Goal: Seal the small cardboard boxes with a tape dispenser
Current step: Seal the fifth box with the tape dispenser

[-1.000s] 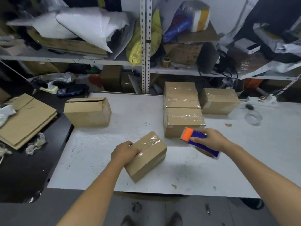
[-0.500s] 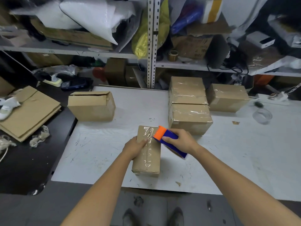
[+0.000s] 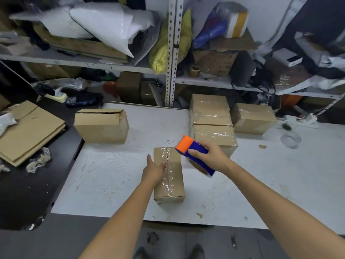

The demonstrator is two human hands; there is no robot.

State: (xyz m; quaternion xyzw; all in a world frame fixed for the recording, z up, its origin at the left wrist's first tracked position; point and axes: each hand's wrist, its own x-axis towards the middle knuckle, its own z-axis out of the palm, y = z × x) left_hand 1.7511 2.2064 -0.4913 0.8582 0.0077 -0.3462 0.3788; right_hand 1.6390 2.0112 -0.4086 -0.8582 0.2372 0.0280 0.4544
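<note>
Left hand (image 3: 154,170) flat, fingers straight, steadies small box (image 3: 171,186) on tabletop (image 3: 112,180) (likely smoothing tape); right hand (image 3: 211,156) grip closed round tape dispenser (image 3: 198,162), poised beside box.

We see matt brown cardboard on the small box (image 3: 168,176), striped with glossy, wrinkled clear tape (image 3: 167,165). The tape dispenser (image 3: 194,154) looks like smooth blue and orange plastic; the white tabletop (image 3: 115,176) is scuffed and matt.
</note>
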